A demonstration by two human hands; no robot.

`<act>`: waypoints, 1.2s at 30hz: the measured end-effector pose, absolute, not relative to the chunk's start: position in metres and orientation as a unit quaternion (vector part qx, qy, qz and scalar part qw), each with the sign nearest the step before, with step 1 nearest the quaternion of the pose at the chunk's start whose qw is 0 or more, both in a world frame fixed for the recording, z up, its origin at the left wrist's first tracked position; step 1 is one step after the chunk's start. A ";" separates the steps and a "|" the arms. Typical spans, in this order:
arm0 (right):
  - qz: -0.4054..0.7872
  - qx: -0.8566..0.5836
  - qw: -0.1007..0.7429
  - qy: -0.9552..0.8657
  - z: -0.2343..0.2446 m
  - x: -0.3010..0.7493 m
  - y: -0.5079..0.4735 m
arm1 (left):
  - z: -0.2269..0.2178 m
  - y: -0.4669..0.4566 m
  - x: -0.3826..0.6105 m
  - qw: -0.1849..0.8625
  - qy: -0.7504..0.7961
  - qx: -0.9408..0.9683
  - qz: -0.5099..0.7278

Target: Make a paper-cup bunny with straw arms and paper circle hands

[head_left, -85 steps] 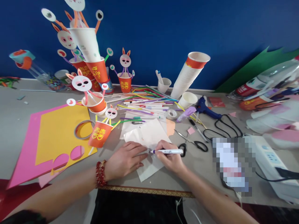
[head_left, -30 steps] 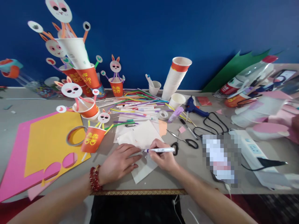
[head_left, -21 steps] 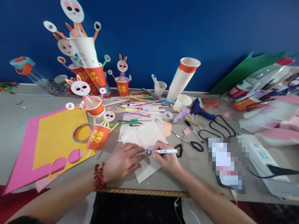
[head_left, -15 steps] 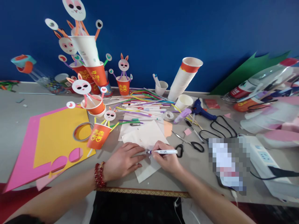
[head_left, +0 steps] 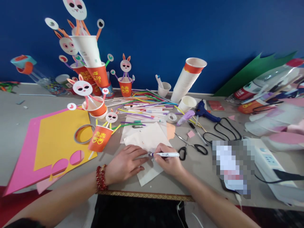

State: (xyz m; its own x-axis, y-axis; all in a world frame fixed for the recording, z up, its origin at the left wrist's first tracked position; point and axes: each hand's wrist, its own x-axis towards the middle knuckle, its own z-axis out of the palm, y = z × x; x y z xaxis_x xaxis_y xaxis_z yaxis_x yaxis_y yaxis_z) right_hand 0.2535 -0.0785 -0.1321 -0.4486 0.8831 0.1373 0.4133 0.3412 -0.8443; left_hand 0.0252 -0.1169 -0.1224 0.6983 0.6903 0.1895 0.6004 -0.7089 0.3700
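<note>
My right hand (head_left: 168, 161) is closed around a white acrylic marker (head_left: 167, 155), its tip down near the white paper (head_left: 152, 174) in front of me. My left hand (head_left: 127, 163) lies flat with fingers stretched over the paper's left side, fingertips close to the marker tip. Whether a small piece lies under those fingertips I cannot make out. Scissors (head_left: 191, 146) with black handles rest just right of my right hand. To the left of my left hand, a red paper cup (head_left: 99, 138) with a rabbit face leans on the yellow sheet.
Yellow card (head_left: 59, 133) and a tape roll (head_left: 84, 134) lie left. Behind the paper are scattered markers and pipe cleaners (head_left: 142, 104), with stacked cups (head_left: 186, 79) further back. A blue glue gun (head_left: 205, 112), a phone (head_left: 231, 167) and a power strip (head_left: 268, 158) are right.
The marker and my right hand have shifted very slightly left. My left hand stays in place on the paper.
</note>
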 end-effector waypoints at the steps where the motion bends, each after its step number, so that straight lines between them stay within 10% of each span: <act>1: 0.384 -0.427 0.304 -0.760 -0.132 0.253 -0.078 | -0.122 -0.117 0.025 0.142 0.354 0.911 0.158; 36: 0.453 -0.374 0.343 -0.733 -0.130 0.258 -0.077 | -0.124 -0.117 0.025 0.151 0.353 0.911 0.151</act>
State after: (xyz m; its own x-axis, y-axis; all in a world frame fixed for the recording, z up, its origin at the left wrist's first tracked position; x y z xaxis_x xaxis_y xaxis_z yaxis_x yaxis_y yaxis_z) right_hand 0.2585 -0.0769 -0.1300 -0.4848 0.8591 0.1643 0.2382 0.3104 -0.9203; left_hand 0.0245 -0.1165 -0.1244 0.7046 0.6891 0.1696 0.5979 -0.7051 0.3812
